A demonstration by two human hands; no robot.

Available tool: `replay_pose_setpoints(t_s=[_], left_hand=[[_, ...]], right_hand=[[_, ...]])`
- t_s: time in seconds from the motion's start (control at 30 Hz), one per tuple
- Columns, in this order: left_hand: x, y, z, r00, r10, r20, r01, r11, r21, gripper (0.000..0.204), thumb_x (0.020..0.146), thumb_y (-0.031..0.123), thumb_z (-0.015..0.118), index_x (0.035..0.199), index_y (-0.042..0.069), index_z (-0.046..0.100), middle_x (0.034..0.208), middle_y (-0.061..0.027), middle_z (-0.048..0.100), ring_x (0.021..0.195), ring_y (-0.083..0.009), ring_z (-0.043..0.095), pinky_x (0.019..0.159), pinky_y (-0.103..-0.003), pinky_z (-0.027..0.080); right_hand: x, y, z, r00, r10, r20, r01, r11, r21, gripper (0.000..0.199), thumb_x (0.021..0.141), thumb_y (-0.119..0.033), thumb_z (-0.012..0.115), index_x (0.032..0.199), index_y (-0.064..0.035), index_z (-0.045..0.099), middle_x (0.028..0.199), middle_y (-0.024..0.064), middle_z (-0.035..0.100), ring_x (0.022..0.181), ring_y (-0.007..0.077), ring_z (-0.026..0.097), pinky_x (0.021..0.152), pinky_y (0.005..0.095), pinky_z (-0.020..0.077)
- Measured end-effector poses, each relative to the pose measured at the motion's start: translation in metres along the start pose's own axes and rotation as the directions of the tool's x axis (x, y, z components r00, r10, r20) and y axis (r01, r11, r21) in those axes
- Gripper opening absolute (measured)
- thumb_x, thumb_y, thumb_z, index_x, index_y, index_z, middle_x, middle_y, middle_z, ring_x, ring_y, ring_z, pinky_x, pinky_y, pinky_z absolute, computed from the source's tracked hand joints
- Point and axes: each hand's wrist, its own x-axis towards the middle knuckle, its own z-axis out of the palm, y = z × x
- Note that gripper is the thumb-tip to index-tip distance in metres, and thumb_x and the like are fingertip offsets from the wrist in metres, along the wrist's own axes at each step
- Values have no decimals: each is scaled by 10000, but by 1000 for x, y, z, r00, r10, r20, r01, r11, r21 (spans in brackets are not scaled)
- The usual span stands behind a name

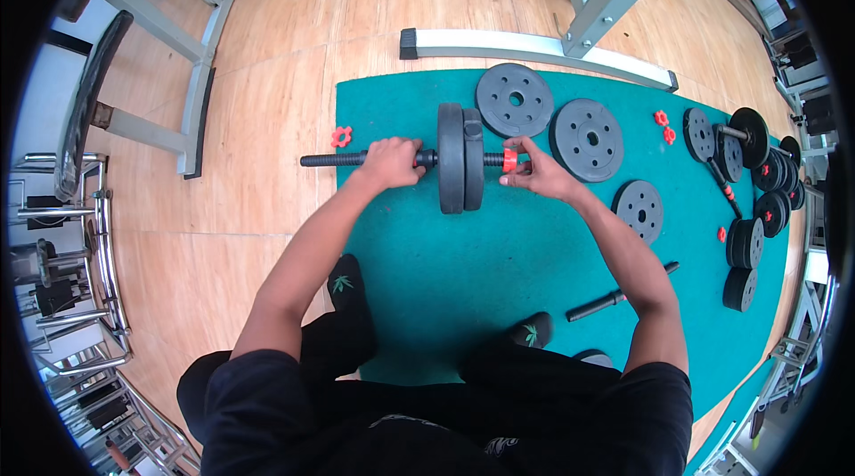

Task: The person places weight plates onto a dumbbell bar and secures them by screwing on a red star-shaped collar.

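Note:
A black threaded dumbbell bar (331, 159) lies level in front of me, with two dark weight plates (451, 159) standing side by side on it. My left hand (392, 162) is wrapped round the bar's grip, left of the plates. To the right of the plates, a red star-shaped nut (510, 161) sits on the thread, a short stretch of bare thread between it and them. The fingers of my right hand (539, 173) close round this nut. The bar's left end carries no plate.
Loose plates (515, 100) lie on the green mat (427, 289) ahead and to the right. A red nut (341, 137) rests left, others far right. Another bar (614, 300) lies near my right foot. Stacked plates and dumbbells (751, 138) line the right edge. A metal machine base (534, 46) crosses ahead.

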Motion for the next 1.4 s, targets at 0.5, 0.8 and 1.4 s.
replay_pose_setpoints(t_s=[0.5, 0.8, 1.4], left_hand=[[21, -23, -1, 933, 88, 349, -8, 974, -225, 291, 764, 240, 722, 887, -22, 692, 782, -187, 688, 782, -334, 669, 727, -443, 513], [22, -27, -3, 926, 77, 369, 18, 969, -248, 323, 747, 251, 750, 899, -29, 703, 743, -194, 674, 775, -323, 671, 720, -438, 507], [19, -31, 7, 954, 37, 296, -2, 993, -118, 265, 739, 287, 732, 877, 61, 720, 858, -175, 705, 875, -346, 674, 771, -454, 529]], right_hand=[[17, 13, -13, 961, -275, -27, 268, 951, -157, 487, 866, -27, 676, 1334, -33, 541, 1051, 133, 693, 907, 207, 685, 841, 360, 539], [12, 21, 6, 734, -673, -95, 520, 646, -558, 450, 833, 73, 644, 1264, -25, 562, 1198, 156, 625, 1054, 308, 656, 861, 366, 546], [21, 7, -13, 985, -48, 164, 27, 992, 125, 381, 969, -132, 601, 1324, -17, 521, 962, 52, 689, 848, 118, 652, 765, 289, 527]])
